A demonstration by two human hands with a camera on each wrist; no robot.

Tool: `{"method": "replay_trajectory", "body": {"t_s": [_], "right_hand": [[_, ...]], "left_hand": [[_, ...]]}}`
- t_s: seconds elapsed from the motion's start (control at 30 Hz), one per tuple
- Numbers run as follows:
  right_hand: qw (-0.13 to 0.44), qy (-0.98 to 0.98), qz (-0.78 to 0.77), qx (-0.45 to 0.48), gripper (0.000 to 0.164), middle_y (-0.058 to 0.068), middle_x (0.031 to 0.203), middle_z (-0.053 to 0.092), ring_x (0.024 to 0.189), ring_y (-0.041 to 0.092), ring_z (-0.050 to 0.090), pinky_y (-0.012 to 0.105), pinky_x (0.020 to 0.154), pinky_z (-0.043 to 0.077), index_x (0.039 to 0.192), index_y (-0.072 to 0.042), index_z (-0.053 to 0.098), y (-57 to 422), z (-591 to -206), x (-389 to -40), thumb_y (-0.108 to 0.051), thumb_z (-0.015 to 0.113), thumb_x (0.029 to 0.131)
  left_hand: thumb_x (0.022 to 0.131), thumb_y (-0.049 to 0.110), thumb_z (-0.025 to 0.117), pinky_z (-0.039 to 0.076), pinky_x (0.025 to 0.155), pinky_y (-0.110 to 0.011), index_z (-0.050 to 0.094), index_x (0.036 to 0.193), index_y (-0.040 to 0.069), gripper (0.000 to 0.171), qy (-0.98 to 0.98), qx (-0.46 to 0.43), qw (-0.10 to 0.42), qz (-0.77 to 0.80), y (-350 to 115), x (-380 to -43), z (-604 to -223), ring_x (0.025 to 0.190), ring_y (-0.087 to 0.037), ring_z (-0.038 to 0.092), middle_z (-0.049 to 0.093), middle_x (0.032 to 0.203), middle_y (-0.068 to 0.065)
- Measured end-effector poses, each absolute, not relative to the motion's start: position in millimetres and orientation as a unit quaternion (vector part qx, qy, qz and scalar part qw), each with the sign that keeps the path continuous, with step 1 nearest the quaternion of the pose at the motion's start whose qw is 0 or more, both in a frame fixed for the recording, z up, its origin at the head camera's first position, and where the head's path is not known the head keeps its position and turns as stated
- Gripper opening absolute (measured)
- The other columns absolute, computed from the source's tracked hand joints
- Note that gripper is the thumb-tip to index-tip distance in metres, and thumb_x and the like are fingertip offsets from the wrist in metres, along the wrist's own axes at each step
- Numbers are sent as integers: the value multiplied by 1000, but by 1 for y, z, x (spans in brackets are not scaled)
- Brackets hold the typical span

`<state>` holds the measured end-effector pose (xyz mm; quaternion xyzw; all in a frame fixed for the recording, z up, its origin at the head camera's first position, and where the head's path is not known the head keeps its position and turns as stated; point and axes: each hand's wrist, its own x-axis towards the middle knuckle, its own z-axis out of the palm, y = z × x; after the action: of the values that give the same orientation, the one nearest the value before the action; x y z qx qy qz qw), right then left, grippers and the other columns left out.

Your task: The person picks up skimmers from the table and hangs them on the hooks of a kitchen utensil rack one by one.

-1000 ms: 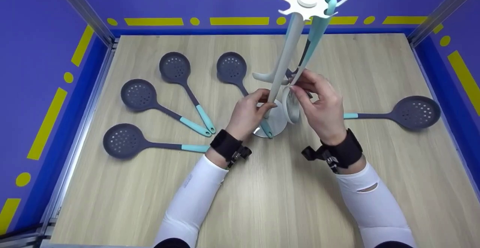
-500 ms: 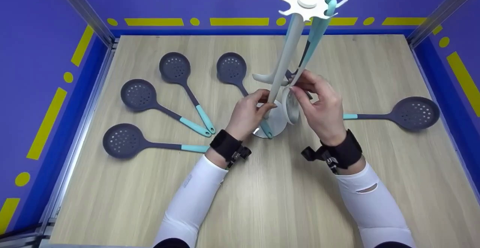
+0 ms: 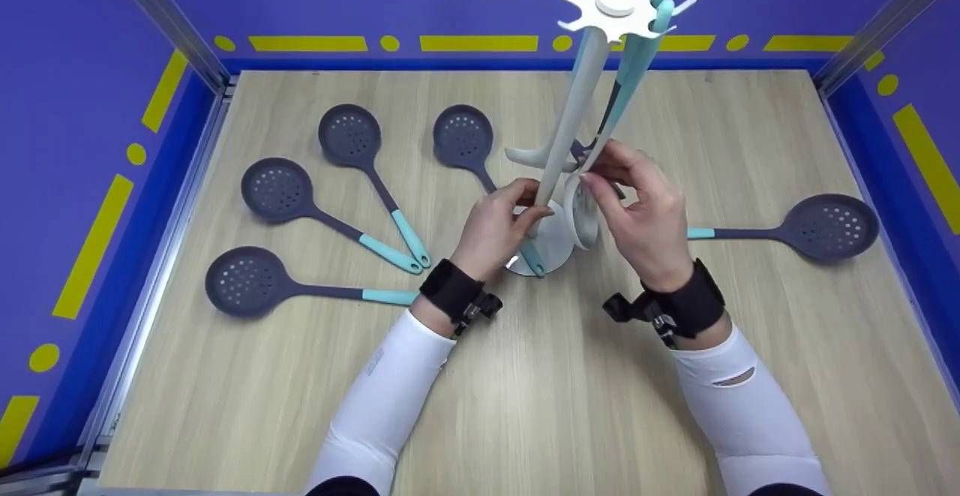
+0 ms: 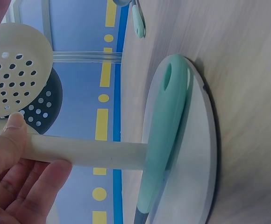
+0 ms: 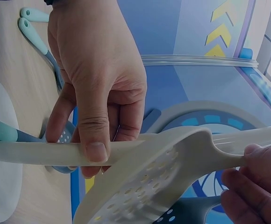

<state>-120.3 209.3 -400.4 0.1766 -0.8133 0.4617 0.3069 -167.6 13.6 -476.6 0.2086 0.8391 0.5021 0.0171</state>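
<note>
My left hand [image 3: 491,226] grips the pale pole [image 3: 574,106] of a utensil stand, low down near its round base [image 3: 556,248]. The thumb and fingertips of my right hand [image 3: 649,211] pinch the neck of a cream skimmer [image 5: 145,186], whose perforated bowl hangs beside the pole. Turquoise handles [image 3: 636,61] hang from the stand's white hooked top [image 3: 615,4]. Behind the cream bowl, a dark skimmer [image 4: 51,100] is partly hidden. A grey skimmer [image 3: 463,136] lies on the table, its turquoise handle end [image 4: 166,116] over the base.
Three grey skimmers with turquoise handles lie at the left: one nearest me [image 3: 247,282], a middle one [image 3: 277,190] and a farther one [image 3: 350,134]. Another skimmer [image 3: 829,226] lies at the right. Blue walls [image 3: 465,16] enclose the table's back and sides.
</note>
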Motion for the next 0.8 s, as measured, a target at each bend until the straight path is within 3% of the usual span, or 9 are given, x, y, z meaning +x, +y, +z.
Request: {"method": "replay_trajectory", "body": {"t_s": [0.8], "right_hand": [[312,-807,467,182,40,8,118,76,104,22,74,22,95,58,132,-4,68,210,-398,-118,0,76,94]], "left_hand": [[100,31,72,61,85,-22,68,125,18,28,841,214,32,495,13,-170,-477,111,-9,71,76,119,0]]}}
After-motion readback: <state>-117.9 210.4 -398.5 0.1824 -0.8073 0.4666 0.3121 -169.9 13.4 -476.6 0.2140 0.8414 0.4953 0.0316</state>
